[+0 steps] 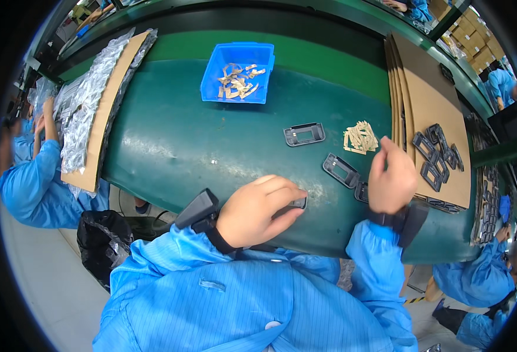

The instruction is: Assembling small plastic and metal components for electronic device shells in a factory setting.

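My left hand point(261, 211) curls over a dark plastic part point(299, 202) at the table's near side; only its end shows past the fingers. My right hand point(392, 176) is raised with its fingers drawn together, just right of a heap of small tan strips point(361, 138). Whatever may be between those fingers is too small or hidden. Between the hands lies a black plastic frame point(341, 171) with a rectangular opening. A second black frame point(304, 135) rests farther back, and another black piece point(361, 192) is partly covered by my right hand.
A blue bin point(238, 73) holding tan scraps stands at the back of the green table point(170, 141). On the right, several black frames point(437, 154) lie on stacked cardboard point(425, 88). Clear plastic-wrapped goods point(97, 94) edge the left side, beside a person point(36, 182) in blue.
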